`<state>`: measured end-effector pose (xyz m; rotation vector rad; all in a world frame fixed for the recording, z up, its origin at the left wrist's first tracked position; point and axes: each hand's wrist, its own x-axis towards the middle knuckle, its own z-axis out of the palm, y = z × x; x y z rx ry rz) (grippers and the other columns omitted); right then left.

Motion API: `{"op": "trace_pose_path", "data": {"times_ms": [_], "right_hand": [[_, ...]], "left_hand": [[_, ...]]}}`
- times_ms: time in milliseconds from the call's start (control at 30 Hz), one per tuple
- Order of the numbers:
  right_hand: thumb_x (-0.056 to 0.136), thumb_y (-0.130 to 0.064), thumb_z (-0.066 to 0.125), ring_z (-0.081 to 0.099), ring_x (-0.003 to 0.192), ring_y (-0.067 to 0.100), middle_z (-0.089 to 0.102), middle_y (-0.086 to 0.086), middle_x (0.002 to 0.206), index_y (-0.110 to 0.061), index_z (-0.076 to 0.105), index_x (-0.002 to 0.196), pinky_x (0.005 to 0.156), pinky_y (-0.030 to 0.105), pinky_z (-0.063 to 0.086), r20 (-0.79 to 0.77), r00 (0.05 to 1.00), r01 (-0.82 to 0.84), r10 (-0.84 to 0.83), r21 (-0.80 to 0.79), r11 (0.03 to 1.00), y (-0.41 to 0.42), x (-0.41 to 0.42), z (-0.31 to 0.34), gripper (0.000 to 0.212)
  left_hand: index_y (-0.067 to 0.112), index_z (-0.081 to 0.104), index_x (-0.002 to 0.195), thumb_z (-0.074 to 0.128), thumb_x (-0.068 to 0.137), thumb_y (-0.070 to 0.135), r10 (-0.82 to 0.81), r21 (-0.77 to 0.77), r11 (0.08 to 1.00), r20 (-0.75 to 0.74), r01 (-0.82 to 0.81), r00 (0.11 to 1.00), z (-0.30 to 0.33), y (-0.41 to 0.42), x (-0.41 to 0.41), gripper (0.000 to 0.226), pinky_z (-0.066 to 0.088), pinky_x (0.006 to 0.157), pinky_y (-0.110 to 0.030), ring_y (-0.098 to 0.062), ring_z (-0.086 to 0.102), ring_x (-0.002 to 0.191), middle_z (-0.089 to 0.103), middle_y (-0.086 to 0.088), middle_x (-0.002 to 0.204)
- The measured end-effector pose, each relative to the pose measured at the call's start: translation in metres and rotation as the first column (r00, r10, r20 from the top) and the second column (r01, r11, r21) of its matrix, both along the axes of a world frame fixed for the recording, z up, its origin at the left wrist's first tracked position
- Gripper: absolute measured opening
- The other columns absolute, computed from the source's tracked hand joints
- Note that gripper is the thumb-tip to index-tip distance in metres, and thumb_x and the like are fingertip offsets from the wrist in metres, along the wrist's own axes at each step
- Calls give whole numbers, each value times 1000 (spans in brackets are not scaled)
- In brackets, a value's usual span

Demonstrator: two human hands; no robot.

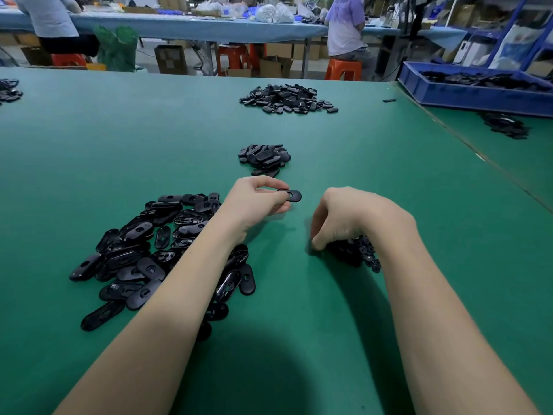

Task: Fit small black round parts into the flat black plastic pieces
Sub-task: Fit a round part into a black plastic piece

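My left hand (257, 202) pinches one flat black oval plastic piece (291, 195) above the green table, its hole facing up. A loose heap of the same flat pieces (143, 250) lies to the left, partly under my left forearm. My right hand (353, 218) is curled down over a small pile of black round parts (363, 253), fingertips pressed together at the pile's left edge. What the fingertips hold is hidden. A small stack of flat pieces (264, 158) lies just beyond my hands.
The green table (299, 295) stretches ahead, with a larger black heap (287, 98) at its far side and another at the far left (9, 91). A blue bin (466, 91) of black parts stands on the adjoining table at right. Seated people and orange stools lie beyond.
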<state>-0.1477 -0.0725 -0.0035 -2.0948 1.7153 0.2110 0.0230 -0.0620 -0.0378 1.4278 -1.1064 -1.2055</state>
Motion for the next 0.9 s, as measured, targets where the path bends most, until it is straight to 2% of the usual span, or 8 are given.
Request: {"op": "trace_pose_path", "data": {"times_ms": [133,233,400,500,567,700,800,900], "right_hand": [[54,-45,72,70,73,11,72,-13,66,-44,74,72,73,32,61,116,993,-15,20,-51,999,-3,-3,-1,18],[68,-38,71,67,74,9,74,-14,74,-34,74,75,73,29,57,272,962,6,25,-112,994,-6,-4,-1,8],[77,-32,77,58,59,-1,73,-16,72,-32,72,76,58,22,44,546,837,182,-35,-218,959,-9,-2,-8,5],[75,-27,82,56,52,-8,72,-17,67,-30,77,73,49,9,38,660,747,266,-79,-188,945,-11,0,-14,6],[77,-29,82,59,57,-10,74,-16,68,-30,79,73,48,4,37,696,712,286,-98,-160,945,-12,1,-17,5],[81,-26,78,55,52,-7,73,-12,70,-31,79,80,45,6,36,764,631,352,-133,-130,927,-14,1,-21,5],[82,-22,78,55,52,-6,71,-13,68,-29,79,80,46,6,35,785,602,371,-147,-112,922,-15,3,-23,7],[84,-23,77,59,62,-1,76,-10,76,-28,79,80,47,6,37,804,570,403,-171,-92,911,-15,4,-24,6]], "left_hand": [[0,69,109,65,93,-1,5,9,1000,-18,-5,1000,1,0,0,17,59,85,-24,-23,71,81,72,-16,95],[1,70,106,65,92,-3,8,7,1000,-31,-8,999,1,0,-1,15,60,82,-23,-22,71,78,72,-17,95],[6,70,98,68,90,-1,26,14,1000,-54,-25,998,-1,-1,0,11,59,90,-28,-22,73,80,72,-17,97],[8,71,95,66,91,0,26,22,999,-89,-24,996,-2,-2,0,9,58,90,-28,-20,74,79,74,-16,97],[7,71,97,64,93,1,29,23,999,-120,-27,992,-2,-3,0,10,58,87,-25,-18,74,78,75,-16,98],[5,72,98,59,95,-3,45,8,999,-202,-45,978,-1,-3,-1,15,60,78,-20,-15,74,74,74,-16,97],[1,71,104,56,96,-5,31,3,1000,-262,-31,964,1,-2,1,17,60,78,-20,-18,76,80,75,-17,100],[-2,70,106,57,95,-7,18,-1,1000,-294,-19,956,2,-1,1,18,60,81,-21,-22,76,85,75,-18,102]]}}
